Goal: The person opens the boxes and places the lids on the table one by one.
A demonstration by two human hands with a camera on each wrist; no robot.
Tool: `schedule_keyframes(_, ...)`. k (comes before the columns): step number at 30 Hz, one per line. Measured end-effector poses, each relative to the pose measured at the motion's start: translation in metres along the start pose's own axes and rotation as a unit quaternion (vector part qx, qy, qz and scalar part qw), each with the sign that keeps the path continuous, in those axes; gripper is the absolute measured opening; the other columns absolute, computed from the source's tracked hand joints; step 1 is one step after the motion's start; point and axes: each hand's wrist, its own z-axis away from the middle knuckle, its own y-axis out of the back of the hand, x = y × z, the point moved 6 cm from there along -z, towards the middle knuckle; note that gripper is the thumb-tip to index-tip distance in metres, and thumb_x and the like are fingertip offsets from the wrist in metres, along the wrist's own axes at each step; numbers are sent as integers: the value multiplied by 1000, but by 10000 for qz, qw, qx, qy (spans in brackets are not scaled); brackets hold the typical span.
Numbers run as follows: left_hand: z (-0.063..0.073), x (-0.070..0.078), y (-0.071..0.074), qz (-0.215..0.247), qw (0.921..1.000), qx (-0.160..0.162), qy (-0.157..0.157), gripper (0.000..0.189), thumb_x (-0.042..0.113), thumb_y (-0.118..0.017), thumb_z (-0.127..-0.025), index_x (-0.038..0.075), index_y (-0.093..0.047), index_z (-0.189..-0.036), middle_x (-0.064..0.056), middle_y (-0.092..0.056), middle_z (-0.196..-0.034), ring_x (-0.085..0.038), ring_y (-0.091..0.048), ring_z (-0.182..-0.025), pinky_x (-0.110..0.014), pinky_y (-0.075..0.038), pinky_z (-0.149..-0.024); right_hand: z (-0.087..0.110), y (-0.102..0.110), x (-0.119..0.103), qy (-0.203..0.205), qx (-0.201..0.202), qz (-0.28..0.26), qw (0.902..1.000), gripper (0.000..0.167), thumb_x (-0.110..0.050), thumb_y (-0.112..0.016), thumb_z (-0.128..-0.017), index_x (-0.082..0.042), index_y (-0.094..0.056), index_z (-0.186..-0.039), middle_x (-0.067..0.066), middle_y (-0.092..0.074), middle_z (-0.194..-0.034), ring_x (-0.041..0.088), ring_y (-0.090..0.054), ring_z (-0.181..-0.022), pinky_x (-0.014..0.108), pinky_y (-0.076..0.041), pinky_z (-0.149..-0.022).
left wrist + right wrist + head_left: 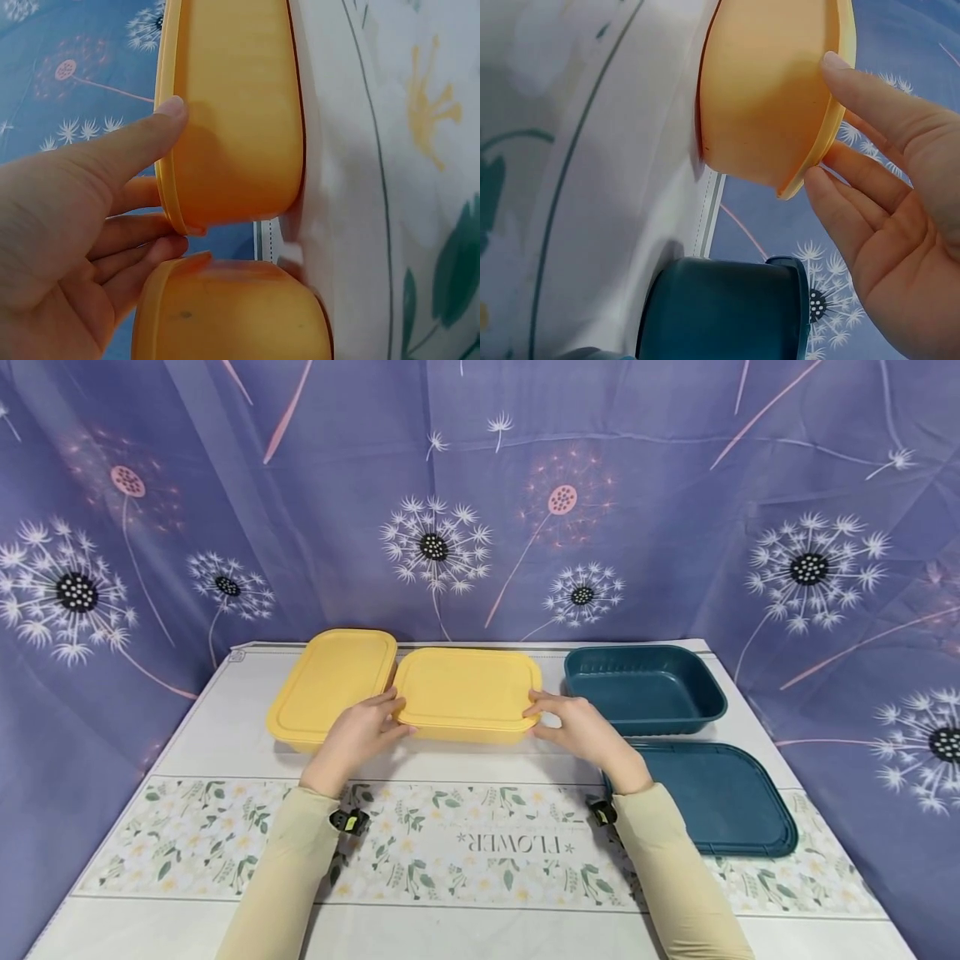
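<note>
A yellow lidded food container (467, 689) stands flat near the back middle of the table, its lid on top. My left hand (358, 735) grips its left end, thumb against the front wall just below the lid rim and fingers at the lid's edge. At the opposite end my right hand (581, 727) holds the lid rim in the same way, with the thumb (844, 71) on the wall. Close by on the left lies a second yellow lidded container (333, 681), turned at an angle. In the left wrist view, my left fingers pass between the two.
On the right stands an uncovered dark teal container (652, 727). A matching teal lid (720, 793) lies flat in front of it, partly behind my right forearm. A floral-printed cloth (510, 889) covers the table, and a purple dandelion curtain (480, 468) encloses the back and sides.
</note>
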Motion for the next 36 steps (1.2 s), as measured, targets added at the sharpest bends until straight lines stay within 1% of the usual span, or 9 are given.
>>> schedule_keyframes(2,-1,1,0,-91,9999,65,-89,51,33,-75,-93,-2,-67,-129,-26,-53,-142,-37,-68,-105,-50,-56,-89,0,1,1,7,26,-63,10000,26,-12,-77,-91,-11,-74,-116,15,-53,-147,30,-50,-135,45,-54,-97)
schedule_keyframes(4,-1,1,0,-115,9998,129,-129,46,32,-76,-92,0,-70,-125,-26,-54,-141,-36,-69,-103,-50,-56,-86,1,1,2,41,11,-94,9999,25,-12,-77,-91,-11,-74,-116,15,-53,-147,29,-49,-136,44,-54,-97)
schedule_keyframes(8,0,-1,-1,6,9998,173,-82,40,34,-75,-92,4,-73,-119,-25,-56,-139,-34,-70,-97,-48,-57,-83,1,0,3,103,-33,-127,9999,24,-13,-76,-92,-11,-74,-116,14,-52,-147,28,-48,-138,43,-53,-97)
schedule_keyframes(12,-1,1,1,76,9995,256,-170,38,36,-75,-92,6,-74,-115,-24,-59,-136,-36,-70,-99,-49,-56,-86,1,1,3,161,35,-164,9997,23,-13,-77,-91,-11,-74,-114,15,-53,-147,28,-49,-137,44,-54,-96)
schedule_keyframes(15,-2,3,3,61,9991,333,-238,35,34,-76,-91,6,-75,-112,-25,-61,-133,-38,-69,-101,-51,-55,-87,1,2,2,205,86,-156,9996,23,-11,-77,-91,-11,-74,-114,16,-53,-146,30,-50,-136,45,-54,-96)
schedule_keyframes(19,-1,3,4,14,9991,356,-246,33,33,-76,-91,6,-75,-110,-26,-61,-132,-39,-69,-101,-51,-56,-86,0,1,0,294,91,-79,9995,24,-10,-76,-91,-10,-74,-114,18,-54,-145,32,-51,-134,46,-53,-96)
schedule_keyframes(29,0,2,4,-17,9979,506,-393,33,35,-77,-89,8,-77,-108,-23,-64,-130,-36,-71,-94,-49,-57,-82,-1,1,2,234,19,-129,9996,23,-11,-75,-92,-12,-73,-115,17,-52,-147,31,-48,-137,47,-51,-100)
schedule_keyframes(33,0,3,5,-37,9971,591,-482,33,34,-78,-89,7,-77,-107,-23,-65,-128,-36,-71,-95,-49,-57,-81,-1,1,4,235,-20,-125,9996,23,-13,-75,-93,-12,-73,-116,16,-52,-148,30,-47,-138,46,-50,-102)
schedule_keyframes(36,0,4,7,20,9969,617,-487,32,33,-78,-89,6,-77,-107,-23,-66,-126,-37,-70,-97,-49,-57,-81,-1,2,4,197,-47,-169,9997,24,-13,-74,-94,-12,-72,-117,15,-51,-148,30,-47,-139,46,-49,-103)
